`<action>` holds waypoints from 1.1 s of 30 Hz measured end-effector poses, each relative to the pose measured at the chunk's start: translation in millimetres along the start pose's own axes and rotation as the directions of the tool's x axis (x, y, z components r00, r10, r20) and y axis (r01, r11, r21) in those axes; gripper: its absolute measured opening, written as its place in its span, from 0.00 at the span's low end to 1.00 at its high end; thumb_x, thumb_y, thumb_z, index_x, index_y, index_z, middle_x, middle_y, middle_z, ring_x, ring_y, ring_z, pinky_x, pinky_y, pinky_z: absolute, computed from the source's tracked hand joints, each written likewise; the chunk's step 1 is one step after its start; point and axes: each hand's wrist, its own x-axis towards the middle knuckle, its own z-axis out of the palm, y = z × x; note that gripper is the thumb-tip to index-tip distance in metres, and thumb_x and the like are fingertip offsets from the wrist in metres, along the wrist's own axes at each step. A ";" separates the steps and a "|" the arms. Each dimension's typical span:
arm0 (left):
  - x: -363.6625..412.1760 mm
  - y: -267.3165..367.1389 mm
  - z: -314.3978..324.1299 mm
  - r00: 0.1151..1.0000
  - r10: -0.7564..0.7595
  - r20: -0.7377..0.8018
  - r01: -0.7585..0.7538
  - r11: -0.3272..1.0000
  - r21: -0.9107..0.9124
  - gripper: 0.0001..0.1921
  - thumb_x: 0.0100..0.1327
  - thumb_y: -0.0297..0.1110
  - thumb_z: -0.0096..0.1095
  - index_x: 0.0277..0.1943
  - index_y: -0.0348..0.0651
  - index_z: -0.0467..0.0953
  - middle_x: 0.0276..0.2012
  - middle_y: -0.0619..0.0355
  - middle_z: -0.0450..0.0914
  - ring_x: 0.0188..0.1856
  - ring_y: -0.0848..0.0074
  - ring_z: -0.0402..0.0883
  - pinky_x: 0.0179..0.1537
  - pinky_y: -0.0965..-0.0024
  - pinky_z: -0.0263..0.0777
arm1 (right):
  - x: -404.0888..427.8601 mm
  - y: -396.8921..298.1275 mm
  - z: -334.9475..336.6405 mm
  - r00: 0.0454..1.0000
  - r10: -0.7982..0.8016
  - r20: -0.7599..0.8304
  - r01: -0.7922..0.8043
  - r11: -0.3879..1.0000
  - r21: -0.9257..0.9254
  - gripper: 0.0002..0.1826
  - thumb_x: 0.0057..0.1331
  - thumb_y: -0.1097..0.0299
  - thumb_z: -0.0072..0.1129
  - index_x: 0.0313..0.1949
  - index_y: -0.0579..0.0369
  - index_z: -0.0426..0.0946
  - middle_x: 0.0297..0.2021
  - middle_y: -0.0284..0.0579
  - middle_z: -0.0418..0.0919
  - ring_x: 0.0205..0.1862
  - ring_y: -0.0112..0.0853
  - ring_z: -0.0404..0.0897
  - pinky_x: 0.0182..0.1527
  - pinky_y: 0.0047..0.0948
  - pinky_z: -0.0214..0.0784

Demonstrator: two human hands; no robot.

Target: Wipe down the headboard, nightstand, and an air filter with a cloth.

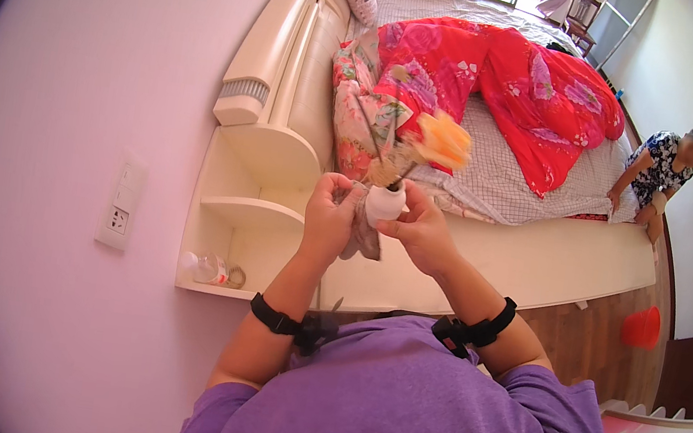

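Between my hands is a small white vase (pixel 382 205), roughly upright, with a yellow-orange flower (pixel 445 140) and thin dry stems rising from its dark mouth. The flower is blurred. My right hand (pixel 419 227) grips the vase from the right, thumb on its lower front. A greyish cloth (pixel 365 238) is bunched in my left hand (pixel 331 218) and lies against the vase's left side, its end hanging down below. Part of the cloth is hidden behind my left fingers.
A cream headboard with shelves (pixel 255 205) stands at the left, with a clear plastic bottle (pixel 209 269) on the bottom shelf. Beyond my hands is a bed with a red floral quilt (pixel 436 50). A person (pixel 656 164) crouches at its right side, near a red bucket (pixel 641 326).
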 end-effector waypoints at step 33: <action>53.8 -56.4 -94.6 0.783 0.270 -0.561 0.270 0.665 0.696 0.05 0.58 0.16 0.53 0.34 0.36 0.69 0.44 0.52 0.78 0.40 0.72 0.76 0.38 0.71 0.71 | 89.6 354.4 -286.2 0.987 -0.022 -0.157 -0.123 0.519 -0.846 0.26 0.46 0.76 0.65 0.47 0.56 0.69 0.41 0.44 0.74 0.45 0.41 0.74 0.49 0.34 0.65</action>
